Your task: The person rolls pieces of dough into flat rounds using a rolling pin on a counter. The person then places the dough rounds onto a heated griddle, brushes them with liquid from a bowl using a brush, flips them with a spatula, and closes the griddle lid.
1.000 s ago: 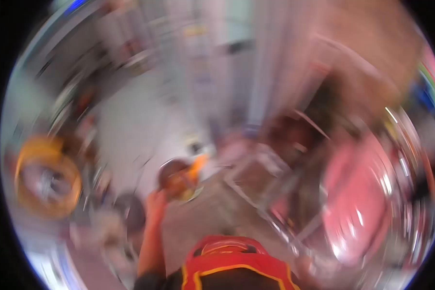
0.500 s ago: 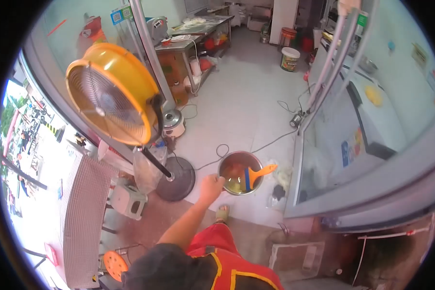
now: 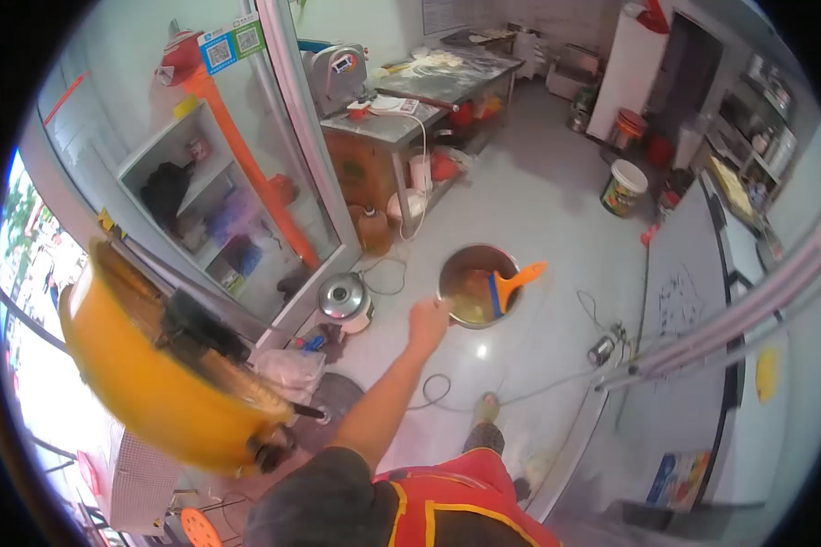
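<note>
My left hand is closed on the rim or handle at the left side of a round metal pot. Inside the pot is a yellowish-brown liquid. A brush with an orange handle and a blue band leans in it, its handle sticking out over the right rim. The pot is held out in front of my red apron, above the pale floor. My right hand is outside the view.
A yellow fan stands close on the left, near a rice cooker. Cables cross the floor ahead. Beyond are a floured metal table, a white bucket and, at right, a glass door edge.
The view has moved forward through the doorway, bringing the table and bucket nearer. The fan now fills more of the left side. My left hand still holds the pot with the brush in it.
</note>
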`<state>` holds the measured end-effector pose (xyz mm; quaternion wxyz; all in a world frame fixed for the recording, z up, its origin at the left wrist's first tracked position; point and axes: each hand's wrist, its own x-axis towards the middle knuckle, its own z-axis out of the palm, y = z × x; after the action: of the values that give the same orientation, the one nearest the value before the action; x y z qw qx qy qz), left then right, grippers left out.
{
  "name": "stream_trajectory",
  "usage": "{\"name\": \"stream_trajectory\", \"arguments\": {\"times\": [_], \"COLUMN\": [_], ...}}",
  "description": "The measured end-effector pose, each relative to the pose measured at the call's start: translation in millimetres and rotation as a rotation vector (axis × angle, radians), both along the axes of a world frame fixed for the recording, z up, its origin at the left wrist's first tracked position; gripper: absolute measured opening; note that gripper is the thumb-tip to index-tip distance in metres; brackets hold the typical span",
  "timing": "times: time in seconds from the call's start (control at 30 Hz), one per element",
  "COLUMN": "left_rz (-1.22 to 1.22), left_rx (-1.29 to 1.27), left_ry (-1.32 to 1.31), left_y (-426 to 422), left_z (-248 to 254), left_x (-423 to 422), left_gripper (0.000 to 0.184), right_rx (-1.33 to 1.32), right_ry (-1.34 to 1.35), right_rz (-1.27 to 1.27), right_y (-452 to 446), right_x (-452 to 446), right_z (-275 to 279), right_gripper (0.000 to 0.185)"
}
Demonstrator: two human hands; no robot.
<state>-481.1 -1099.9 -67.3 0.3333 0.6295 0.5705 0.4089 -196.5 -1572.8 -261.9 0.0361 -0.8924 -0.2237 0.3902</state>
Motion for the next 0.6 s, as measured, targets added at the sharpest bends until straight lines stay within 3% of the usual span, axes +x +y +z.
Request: {"name": "stream_trajectory", "arguments": {"times": [0.07, 0.13, 0.2, 0.23, 0.27, 0.3, 0.37, 0.4, 0.43, 0.53, 0.6], "left_rz": [0.003, 0.203, 0.306, 0.355, 0.385, 0.414, 0.428, 0.415, 0.414, 0.46, 0.571], "left_rx": [0.207, -0.086, 0.059, 0.128, 0.068, 0.014, 0.037, 0.111, 0.16, 0.211, 0.148], "left_ry": [0.265, -0.069, 0.111, 0.197, 0.139, 0.082, 0.05, 0.069, 0.084, 0.126, 0.166], "left_y": [69.6, 106.7, 183.7, 219.6, 256.1, 296.9, 365.1, 395.8, 435.1, 559.1, 626.5], "left_z": [18.0, 88.5, 71.5, 70.1, 66.1, 66.3, 68.8, 71.7, 67.5, 35.9, 17.9], "left_x": [-0.3, 16.4, 9.9, 7.8, 4.2, 0.4, -4.2, -3.6, -9.0, -35.4, -43.9], "left_gripper": [0.03, 0.03, 0.031, 0.031, 0.031, 0.031, 0.031, 0.031, 0.031, 0.03, 0.029], "right_rx": [-0.112, -0.228, -0.306, -0.318, -0.239, 0.424, 0.858, 0.826, 0.903, 0.603, 0.538], "right_ry": [-0.019, -0.054, -0.158, -0.305, -0.588, -0.6, -1.025, -0.144, 0.439, 0.044, -0.294], "right_rz": [0.066, 0.18, 0.403, 0.645, 0.983, 0.965, 1.247, 0.757, -0.029, 0.289, 0.876], "right_y": [35.3, 67.1, 110.1, 131.8, 171.3, 236.4, 417.4, 487.8, 559.1, 716.6, 757.3], "right_x": [49.2, 104.4, 174.3, 225.4, 281.0, 311.7, 343.2, 355.4, 364.9, 334.0, 388.6], "right_z": [-27.1, -46.1, -61.5, -83.6, -105.6, -53.7, 13.1, 12.2, 15.2, 140.0, 78.3], "right_gripper": [0.032, 0.032, 0.033, 0.034, 0.034, 0.031, 0.022, 0.019, 0.017, 0.027, 0.021]}}
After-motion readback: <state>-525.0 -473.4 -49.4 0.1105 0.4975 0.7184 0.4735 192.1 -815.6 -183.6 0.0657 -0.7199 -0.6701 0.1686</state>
